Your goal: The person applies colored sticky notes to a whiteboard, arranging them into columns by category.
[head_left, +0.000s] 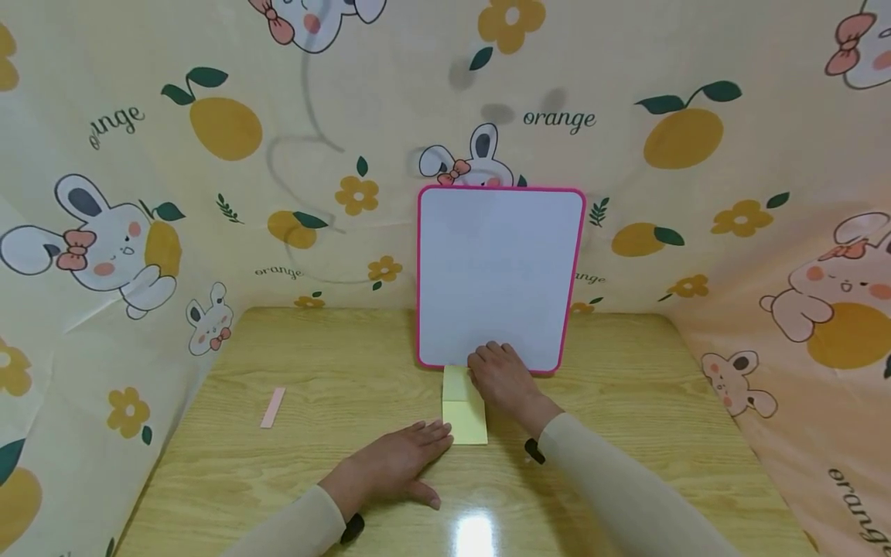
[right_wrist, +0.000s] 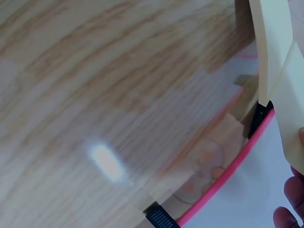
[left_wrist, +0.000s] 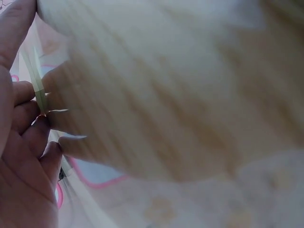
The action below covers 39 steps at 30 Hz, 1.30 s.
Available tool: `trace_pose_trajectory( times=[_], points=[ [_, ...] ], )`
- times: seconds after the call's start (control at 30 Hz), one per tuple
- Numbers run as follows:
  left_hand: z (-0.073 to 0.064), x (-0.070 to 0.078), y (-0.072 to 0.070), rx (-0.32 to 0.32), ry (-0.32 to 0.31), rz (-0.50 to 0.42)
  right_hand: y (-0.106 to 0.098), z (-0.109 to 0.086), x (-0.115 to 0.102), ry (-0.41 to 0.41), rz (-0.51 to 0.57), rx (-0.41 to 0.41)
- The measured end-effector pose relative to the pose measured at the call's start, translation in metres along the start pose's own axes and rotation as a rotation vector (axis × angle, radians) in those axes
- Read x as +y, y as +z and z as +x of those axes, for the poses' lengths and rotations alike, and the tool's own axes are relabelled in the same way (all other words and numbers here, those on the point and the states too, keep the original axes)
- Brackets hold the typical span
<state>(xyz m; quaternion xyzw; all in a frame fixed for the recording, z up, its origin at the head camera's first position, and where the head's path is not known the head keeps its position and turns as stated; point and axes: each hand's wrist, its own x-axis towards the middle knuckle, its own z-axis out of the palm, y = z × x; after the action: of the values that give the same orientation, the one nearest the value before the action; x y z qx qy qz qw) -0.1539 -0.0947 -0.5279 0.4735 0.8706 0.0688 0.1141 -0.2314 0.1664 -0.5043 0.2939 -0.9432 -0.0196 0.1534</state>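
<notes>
A pale yellow sticky note pad (head_left: pixel 466 425) lies on the table just below the whiteboard, with a crease or edge line across it. My left hand (head_left: pixel 395 463) lies palm down with extended fingers, their tips touching the pad's left edge. At the upper right, my right hand (head_left: pixel 506 384) has curled fingers and pinches a yellow sheet (right_wrist: pixel 290 114). In the right wrist view that sheet stands lifted at an angle from another yellow piece (right_wrist: pixel 274 47). The head view hides my right fingertips partly behind the hand.
A whiteboard (head_left: pixel 497 271) with a pink frame stands upright at the back, on black feet (right_wrist: pixel 260 119). To the left, a small pink paper strip (head_left: pixel 273 408) lies on the wood-grain table (head_left: pixel 334 371). Printed cloth (head_left: pixel 390 93) surrounds the table on three sides.
</notes>
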Motion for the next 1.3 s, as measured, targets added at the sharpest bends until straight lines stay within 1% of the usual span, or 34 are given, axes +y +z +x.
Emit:
trace_pose_trajectory(
  times=[0.1, 0.2, 0.3, 0.4, 0.5, 0.67, 0.77, 0.87, 1.0, 1.17, 1.3],
  points=[
    [0.0, 0.0, 0.0, -0.001, 0.0, -0.007, -0.003, 0.001, 0.002, 0.003, 0.014, 0.043],
    [0.0, -0.001, 0.002, -0.001, -0.002, -0.025, -0.011, 0.004, 0.007, 0.025, 0.05, 0.122],
    [-0.001, -0.001, 0.003, 0.007, -0.001, -0.03, -0.022, 0.01, 0.013, 0.045, 0.08, 0.203],
    [-0.002, -0.001, 0.002, 0.013, -0.009, -0.043, -0.038, 0.018, 0.019, 0.039, 0.084, 0.267],
    [-0.002, -0.001, 0.002, 0.018, -0.019, -0.062, -0.053, 0.027, 0.026, 0.014, 0.057, 0.338],
    [-0.002, 0.002, 0.0, 0.018, -0.031, -0.114, -0.073, 0.044, 0.039, -0.042, -0.037, 0.501],
    [-0.002, 0.003, 0.001, 0.023, -0.034, -0.134, -0.08, 0.053, 0.047, -0.074, -0.09, 0.592],
    [-0.002, 0.003, 0.002, 0.033, -0.032, -0.135, -0.086, 0.063, 0.053, -0.099, -0.132, 0.657],
    [-0.002, 0.003, 0.003, 0.04, -0.034, -0.132, -0.092, 0.073, 0.059, -0.109, -0.179, 0.701],
    [-0.002, 0.003, 0.003, 0.045, -0.045, -0.15, -0.097, 0.083, 0.063, -0.094, -0.218, 0.693],
    [-0.002, 0.003, 0.004, 0.057, -0.033, -0.135, -0.097, 0.088, 0.064, -0.097, -0.233, 0.684]
  ],
)
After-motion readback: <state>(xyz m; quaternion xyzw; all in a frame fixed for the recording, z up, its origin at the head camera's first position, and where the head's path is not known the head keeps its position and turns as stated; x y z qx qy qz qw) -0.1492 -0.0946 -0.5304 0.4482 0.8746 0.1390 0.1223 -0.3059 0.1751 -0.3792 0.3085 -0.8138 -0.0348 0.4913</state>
